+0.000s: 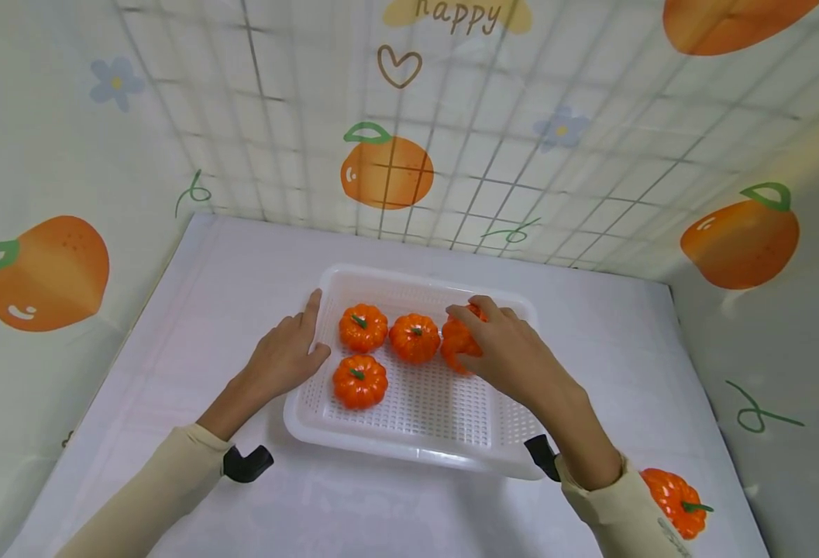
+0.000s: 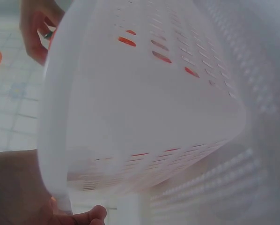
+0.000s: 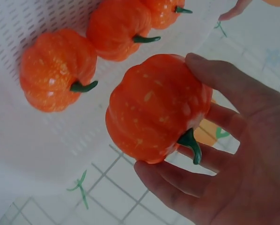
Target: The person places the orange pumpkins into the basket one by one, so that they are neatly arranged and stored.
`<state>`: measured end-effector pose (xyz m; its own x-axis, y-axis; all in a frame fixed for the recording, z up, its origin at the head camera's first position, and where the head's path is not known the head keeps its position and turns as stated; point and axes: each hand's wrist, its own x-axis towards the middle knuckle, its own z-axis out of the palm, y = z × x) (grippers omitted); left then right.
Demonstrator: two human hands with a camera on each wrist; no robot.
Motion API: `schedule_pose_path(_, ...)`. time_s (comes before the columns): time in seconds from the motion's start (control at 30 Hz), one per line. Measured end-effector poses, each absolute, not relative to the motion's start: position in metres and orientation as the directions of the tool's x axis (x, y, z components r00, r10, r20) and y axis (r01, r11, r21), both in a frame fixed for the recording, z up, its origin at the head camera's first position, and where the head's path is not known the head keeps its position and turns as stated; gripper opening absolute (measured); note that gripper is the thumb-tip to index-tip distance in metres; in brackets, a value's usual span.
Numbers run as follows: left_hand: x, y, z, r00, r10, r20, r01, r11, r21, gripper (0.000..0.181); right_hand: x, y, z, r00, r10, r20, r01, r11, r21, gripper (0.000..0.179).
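Note:
A white perforated plastic basket (image 1: 416, 453) stands on the table. My left hand (image 1: 283, 353) grips its left rim, thumb on the inner side and index finger stretched along the edge; the left wrist view shows the basket's outer wall (image 2: 130, 103) up close. My right hand (image 1: 514, 349) is over the basket's right part and holds an orange toy pumpkin (image 3: 154, 108) with a green stem between thumb and fingers. Inside the basket lie several similar pumpkins, among them a back-left pumpkin (image 1: 363, 327), a middle pumpkin (image 1: 414, 341) and a front-left pumpkin (image 1: 360, 384). The right hand partly hides another.
One more pumpkin (image 1: 670, 504) lies on the table near the right sleeve, partly covered by it. A white table surface (image 1: 228, 263) surrounds the basket. Patterned curtains (image 1: 297, 155) with printed fruit enclose the table's back and sides.

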<state>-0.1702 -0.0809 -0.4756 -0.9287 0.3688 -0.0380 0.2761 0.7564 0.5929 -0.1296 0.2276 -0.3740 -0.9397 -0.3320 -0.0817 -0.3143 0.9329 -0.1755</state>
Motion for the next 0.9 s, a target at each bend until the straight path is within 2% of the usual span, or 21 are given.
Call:
schedule_pose_path(0.27,-0.171,-0.082,-0.477,-0.929,0.368,-0.036,0.274,0.751,0.601,0.082,-0.132,0.213,-0.381,-0.915,-0.388,-0.114,-0.361,0.910,-0.204,0.060)
schedule_pose_path(0.53,-0.172,-0.081,-0.476,-0.929,0.367,-0.037,0.274,0.754,0.598,0.082,-0.128,0.202,-0.394,-0.846,-0.526,-0.085,-0.506,0.843,-0.183,0.057)
schedule_pose_path(0.9,-0.171,-0.081,-0.476,-0.930,0.366,-0.029,0.279,0.756,0.592,0.082,-0.126,0.191,-0.412,-0.758,-0.603,-0.250,-0.580,0.798,-0.164,0.063)
